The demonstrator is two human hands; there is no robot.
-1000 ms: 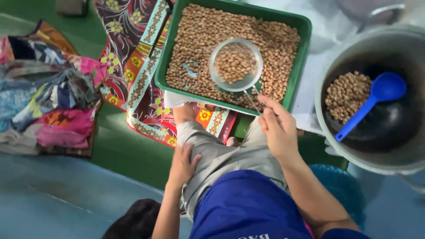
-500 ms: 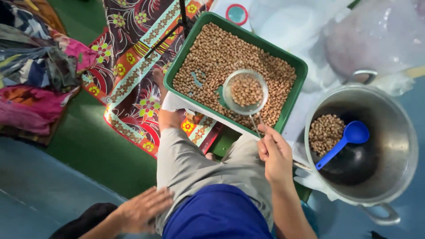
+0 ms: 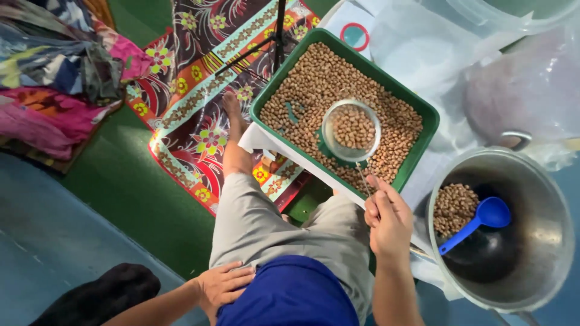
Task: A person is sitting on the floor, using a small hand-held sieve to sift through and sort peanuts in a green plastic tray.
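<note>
Nearest the camera, the left hand (image 3: pixel 220 287) lies flat on the hip, fingers spread and holding nothing, well away from the tray (image 3: pixel 417 162). The right hand (image 3: pixel 386 217) sits just off the tray's near edge, fingers pinched shut around the thin handle of a sieve (image 3: pixel 351 130); the handle is hard to trace where it meets the fingers. The sieve's round bowl hangs over the middle of the tray with a heap of beans (image 3: pixel 353 125) in it, and whether it touches the loose beans below cannot be told. The tray is green, tilted across the view, its near edge resting on a white sheet (image 3: pixel 258 139) by the knee; bare green patches show through the beans toward its left side. Right of the tray stands a steel pot (image 3: pixel 544 199), its rim close to the tray's right corner and cut off at the bottom edge, with beans and a blue scoop (image 3: pixel 480 220) inside. Left of the tray a bare foot (image 3: pixel 232 108) rests on a patterned mat (image 3: pixel 187 115), with open green floor (image 3: pixel 121 193) beyond it. Past the tray's far side lie clear plastic bags (image 3: pixel 459 54), their contents blurred.
</note>
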